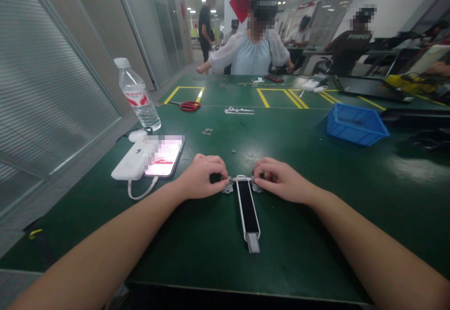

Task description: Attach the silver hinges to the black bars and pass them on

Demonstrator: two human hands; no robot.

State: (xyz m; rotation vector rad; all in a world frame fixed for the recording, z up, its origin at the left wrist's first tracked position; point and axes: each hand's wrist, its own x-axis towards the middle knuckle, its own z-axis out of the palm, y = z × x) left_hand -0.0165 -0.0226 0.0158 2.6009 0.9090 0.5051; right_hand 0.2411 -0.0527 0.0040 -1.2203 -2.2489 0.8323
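A long black bar with white edges (248, 209) lies on the green table, its bare metal tab (253, 243) toward me. Across its far end runs a thin metal rod (242, 179), with a small metal bracket at each side. My left hand (206, 176) pinches the rod's left end at the left bracket (228, 189). At the opposite end, my right hand (281, 179) has thumb and fingers closed on the right bracket (258, 188). The fingertips partly hide both brackets. Just beyond the rod lies a small nut (233, 151).
Left of my hands are a white power bank (128, 162), a cabled phone (165, 155) and a water bottle (138, 97). Farther off lie several small nuts (207, 132), red-handled scissors (190, 106) and thin white pieces (239, 111). A blue bin (356, 125) stands right; a person (253, 52) is across the table.
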